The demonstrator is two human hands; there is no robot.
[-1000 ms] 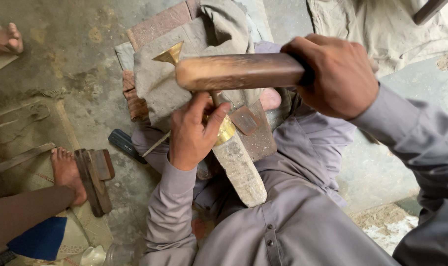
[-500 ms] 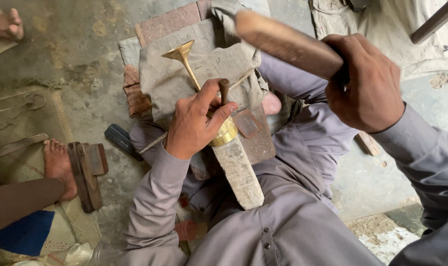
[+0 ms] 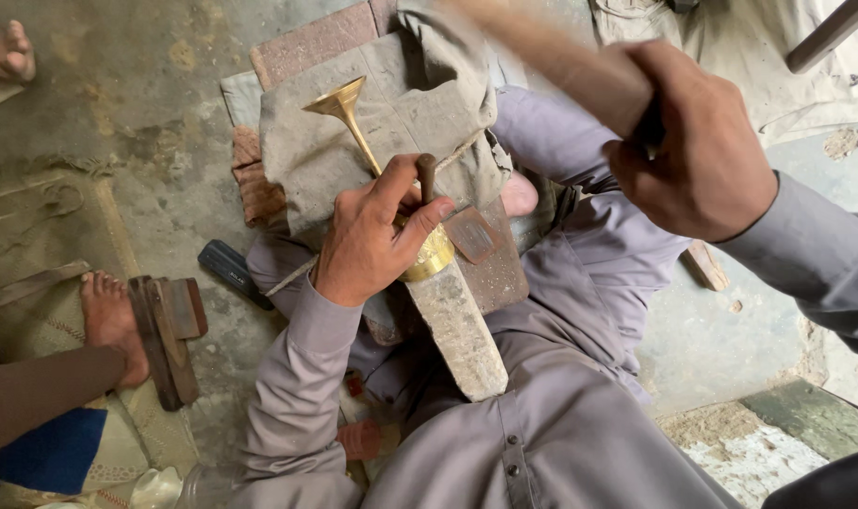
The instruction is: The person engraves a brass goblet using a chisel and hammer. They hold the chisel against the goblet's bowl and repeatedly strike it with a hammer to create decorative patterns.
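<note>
My left hand (image 3: 372, 236) grips a slim brass stem with a flared, trumpet-like end (image 3: 339, 104). It presses the stem against a grey cloth pad (image 3: 420, 104) over my lap. A brass collar (image 3: 434, 256) sits just under my fingers, atop a thick grey tapered stake (image 3: 457, 325) that leans toward my body. A small dark rod stands beside my thumb. My right hand (image 3: 698, 151) is up at the right, closed around a wooden mallet (image 3: 552, 57). The mallet is blurred and lifted above the cloth pad.
Reddish bricks (image 3: 306, 42) lie under the pad on the dusty concrete floor. Another person's bare foot (image 3: 108, 316) rests at the left next to a wooden block tool (image 3: 170, 335). A dark flat object (image 3: 229, 269) lies by my left sleeve. A second foot (image 3: 5, 52) shows top left.
The mallet lay level over the brass piece a second ago. My right hand has since lifted it up and to the right. My left hand stays on the stem.
</note>
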